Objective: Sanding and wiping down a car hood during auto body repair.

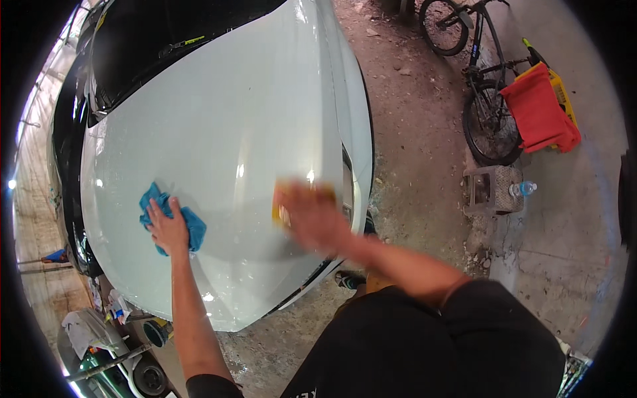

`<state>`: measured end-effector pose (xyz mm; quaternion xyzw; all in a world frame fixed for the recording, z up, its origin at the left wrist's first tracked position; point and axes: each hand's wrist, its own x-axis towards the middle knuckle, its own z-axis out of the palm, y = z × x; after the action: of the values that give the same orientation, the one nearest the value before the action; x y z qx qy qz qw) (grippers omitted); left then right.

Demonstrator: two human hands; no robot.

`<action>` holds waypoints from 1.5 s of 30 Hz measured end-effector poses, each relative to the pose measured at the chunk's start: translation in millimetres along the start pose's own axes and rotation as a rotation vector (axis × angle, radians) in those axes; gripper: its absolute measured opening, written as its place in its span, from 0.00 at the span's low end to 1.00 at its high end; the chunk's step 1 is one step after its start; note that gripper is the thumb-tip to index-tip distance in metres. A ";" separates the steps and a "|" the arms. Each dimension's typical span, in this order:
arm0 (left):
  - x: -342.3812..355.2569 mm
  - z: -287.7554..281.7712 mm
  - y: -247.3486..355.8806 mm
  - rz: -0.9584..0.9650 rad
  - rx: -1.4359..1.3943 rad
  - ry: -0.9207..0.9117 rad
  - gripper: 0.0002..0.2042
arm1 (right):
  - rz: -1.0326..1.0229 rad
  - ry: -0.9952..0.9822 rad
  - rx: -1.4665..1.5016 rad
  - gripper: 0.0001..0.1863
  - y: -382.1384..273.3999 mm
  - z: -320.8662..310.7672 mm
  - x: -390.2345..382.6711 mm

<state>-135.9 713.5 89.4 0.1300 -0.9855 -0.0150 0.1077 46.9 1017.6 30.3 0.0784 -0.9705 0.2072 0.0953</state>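
My left hand [166, 225] lies on a crumpled blue cloth [192, 225] on the white car bonnet [219, 139], its fingers spread over the cloth. My right hand [308, 215] is blurred by motion, holding a yellow sponge [285, 189] against the right part of the bonnet, near its edge. The bonnet's surface looks wet and shiny. The dark windscreen [159, 33] is at the top left.
A black bicycle [478, 93] stands at the right, beside a red cloth [537, 109] over a yellow object. Below are a concrete block [491, 192] and a plastic bottle [527, 189]. A bucket [158, 331] and wheeled equipment [106, 361] are at the lower left.
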 end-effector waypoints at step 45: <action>-23.1 -0.7 51.6 0.415 -0.053 0.102 0.29 | 0.082 0.198 0.334 0.52 48.7 15.4 -10.0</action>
<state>-127.0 769.4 88.2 -0.0781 -0.9837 -0.0117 0.1617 44.9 1056.2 -4.5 0.0327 -0.9109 0.3758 0.1672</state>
